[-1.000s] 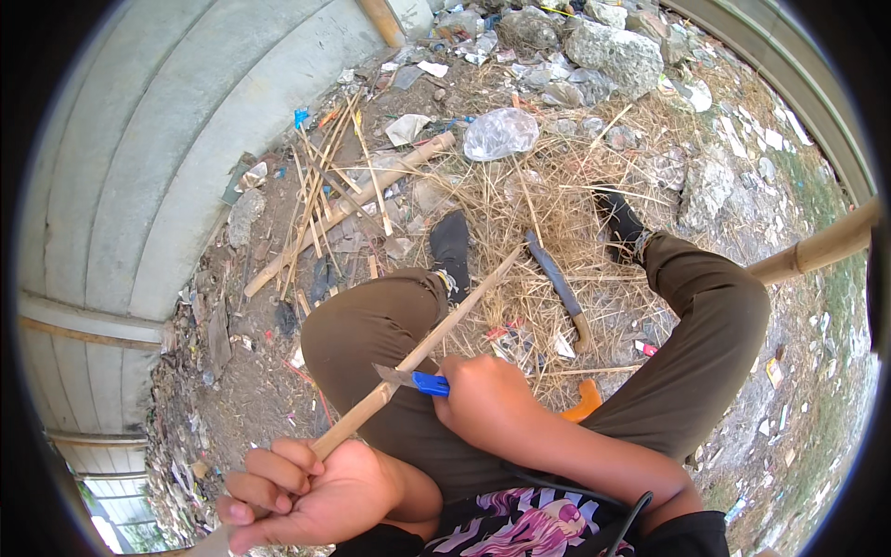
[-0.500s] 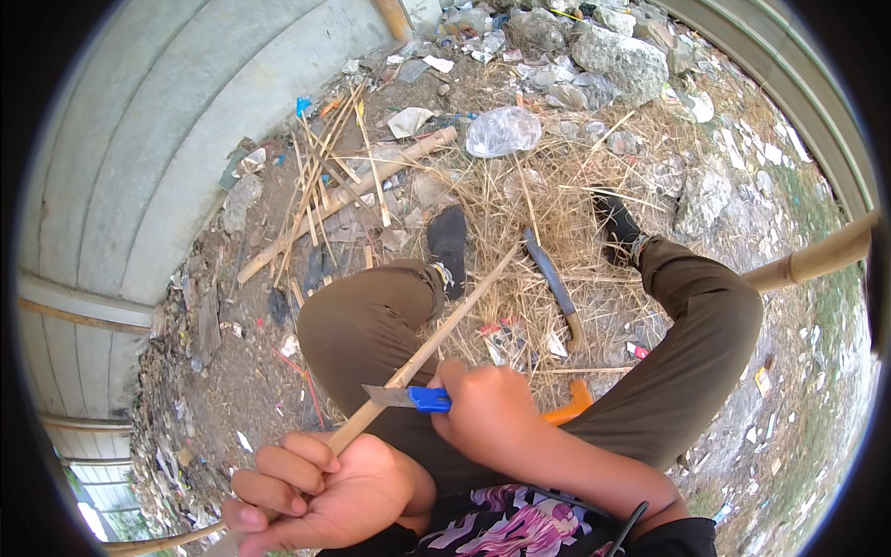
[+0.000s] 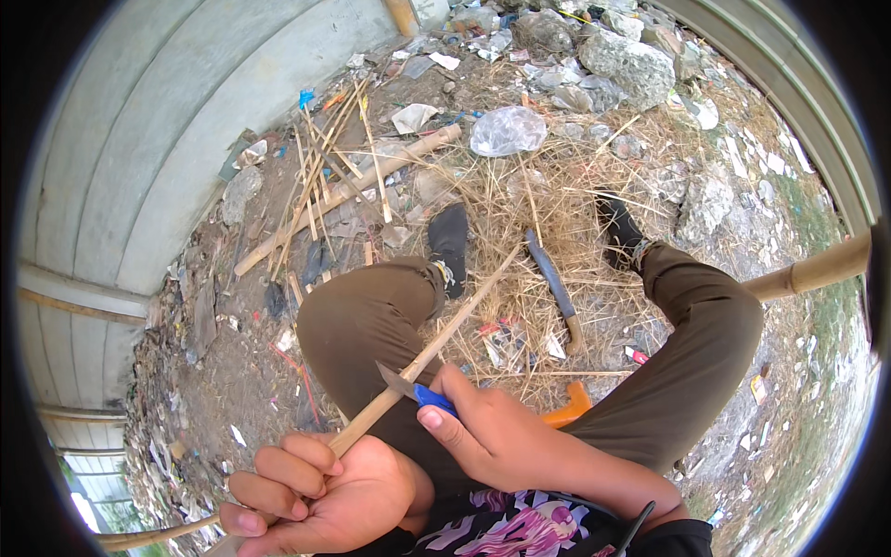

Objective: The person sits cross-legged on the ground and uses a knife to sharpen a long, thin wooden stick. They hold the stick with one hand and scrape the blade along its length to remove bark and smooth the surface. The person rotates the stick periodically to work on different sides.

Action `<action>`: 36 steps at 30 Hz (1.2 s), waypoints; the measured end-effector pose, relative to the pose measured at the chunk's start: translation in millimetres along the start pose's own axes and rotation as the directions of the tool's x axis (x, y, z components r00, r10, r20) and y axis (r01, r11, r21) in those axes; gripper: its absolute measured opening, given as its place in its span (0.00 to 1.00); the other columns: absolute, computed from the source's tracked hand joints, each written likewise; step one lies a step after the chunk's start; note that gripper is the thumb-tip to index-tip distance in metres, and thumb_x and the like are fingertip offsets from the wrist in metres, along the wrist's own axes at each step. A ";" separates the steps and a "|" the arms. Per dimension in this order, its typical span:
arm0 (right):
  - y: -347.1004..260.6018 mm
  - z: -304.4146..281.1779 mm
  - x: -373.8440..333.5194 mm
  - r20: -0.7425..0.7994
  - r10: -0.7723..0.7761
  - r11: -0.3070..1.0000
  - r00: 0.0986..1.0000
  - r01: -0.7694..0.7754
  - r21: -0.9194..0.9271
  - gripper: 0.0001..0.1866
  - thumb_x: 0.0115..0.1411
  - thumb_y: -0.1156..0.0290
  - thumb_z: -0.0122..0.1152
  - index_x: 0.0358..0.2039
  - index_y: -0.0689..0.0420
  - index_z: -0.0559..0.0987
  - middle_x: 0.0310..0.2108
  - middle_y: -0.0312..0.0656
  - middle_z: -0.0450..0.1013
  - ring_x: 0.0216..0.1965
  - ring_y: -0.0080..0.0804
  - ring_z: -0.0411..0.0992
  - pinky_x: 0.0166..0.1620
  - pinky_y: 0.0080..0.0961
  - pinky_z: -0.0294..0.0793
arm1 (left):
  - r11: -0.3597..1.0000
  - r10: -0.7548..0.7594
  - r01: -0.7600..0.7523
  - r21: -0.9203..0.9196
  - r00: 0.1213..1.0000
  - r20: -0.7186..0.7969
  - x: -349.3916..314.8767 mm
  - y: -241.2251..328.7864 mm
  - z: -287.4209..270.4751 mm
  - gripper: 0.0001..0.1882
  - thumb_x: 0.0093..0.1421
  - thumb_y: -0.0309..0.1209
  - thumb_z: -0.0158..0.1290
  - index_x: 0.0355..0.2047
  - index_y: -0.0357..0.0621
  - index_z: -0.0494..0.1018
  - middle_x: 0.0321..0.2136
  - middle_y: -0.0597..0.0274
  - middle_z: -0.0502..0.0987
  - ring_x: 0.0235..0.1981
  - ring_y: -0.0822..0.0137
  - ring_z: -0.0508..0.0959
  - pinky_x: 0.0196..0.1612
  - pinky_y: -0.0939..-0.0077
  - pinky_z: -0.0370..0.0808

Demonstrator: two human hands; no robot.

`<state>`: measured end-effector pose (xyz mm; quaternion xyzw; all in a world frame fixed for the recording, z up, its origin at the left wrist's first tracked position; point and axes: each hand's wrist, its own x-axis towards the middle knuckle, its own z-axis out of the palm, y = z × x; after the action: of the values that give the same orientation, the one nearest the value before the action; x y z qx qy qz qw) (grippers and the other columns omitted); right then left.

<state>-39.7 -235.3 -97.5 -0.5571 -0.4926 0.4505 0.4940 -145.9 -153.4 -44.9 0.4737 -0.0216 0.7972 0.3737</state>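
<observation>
A long, pale bamboo strip [image 3: 444, 336] runs slantwise up and away from my left hand [image 3: 325, 492], whose fingers are wrapped round its near end. My right hand [image 3: 483, 432] grips a blue-handled utility knife [image 3: 432, 398]. The knife's blade lies across the strip, touching it a little above my left hand. Between my legs on the dry straw is a machete-like tool [image 3: 549, 277] with a dark blade or sheath and a brown handle. Close to my right forearm an orange curved handle [image 3: 571, 406] shows; its other end is hidden.
At the far left, several thin bamboo strips [image 3: 325, 153] lie crossed over a thick bamboo pole [image 3: 371, 176]. A clear plastic bag [image 3: 508, 131] rests on the straw ahead. Beyond are large rocks [image 3: 629, 67]. A grey wall [image 3: 167, 139] borders the left, and a bamboo pole [image 3: 807, 274] sticks out at the right.
My right hand has turned, and the knife blade now slants with its tip pointing up and away instead of lying nearly level. My left hand and the strip have hardly moved.
</observation>
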 end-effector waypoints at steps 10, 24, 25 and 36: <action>18.2 6.7 3.7 -0.148 -0.002 0.927 0.989 -0.053 -0.370 0.23 0.71 0.52 0.47 0.32 0.62 0.69 0.12 0.52 0.70 0.16 0.56 0.73 0.19 0.48 0.72 | 0.997 0.032 -0.032 0.064 0.999 -0.001 -4.6 3.4 1.2 0.20 0.74 0.48 0.39 0.37 0.44 0.64 0.22 0.71 0.55 0.20 0.77 0.52 0.20 0.81 0.51; 33.3 -8.3 1.6 -0.180 0.086 0.927 0.980 -0.145 -0.345 0.26 0.74 0.54 0.37 0.34 0.65 0.71 0.17 0.58 0.73 0.20 0.62 0.74 0.25 0.53 0.73 | 0.870 0.203 -0.078 0.486 0.957 -0.209 -13.2 -1.3 28.0 0.16 0.74 0.51 0.39 0.38 0.57 0.68 0.20 0.79 0.55 0.16 0.82 0.54 0.16 0.85 0.50; 20.1 -6.1 -2.9 -0.131 0.048 0.930 0.990 -0.092 -0.356 0.25 0.74 0.54 0.38 0.34 0.65 0.71 0.17 0.58 0.72 0.20 0.62 0.74 0.25 0.53 0.73 | 0.879 0.193 -0.072 0.471 0.957 -0.215 -10.4 -1.8 27.4 0.15 0.73 0.51 0.40 0.39 0.58 0.68 0.19 0.80 0.55 0.16 0.83 0.54 0.17 0.86 0.51; 20.6 6.0 -10.3 -0.054 -0.050 0.973 0.997 0.037 -0.230 0.21 0.72 0.55 0.44 0.36 0.63 0.67 0.15 0.55 0.72 0.19 0.59 0.74 0.22 0.50 0.74 | 0.831 0.217 -0.054 0.554 0.948 -0.234 -11.0 -3.1 25.6 0.16 0.72 0.53 0.42 0.43 0.57 0.68 0.22 0.78 0.61 0.18 0.82 0.59 0.18 0.86 0.52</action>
<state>-44.5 -245.4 -118.5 -0.6124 -0.5384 0.3632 0.4508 -122.1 -167.4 -40.3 0.4360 0.2247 0.8555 0.1658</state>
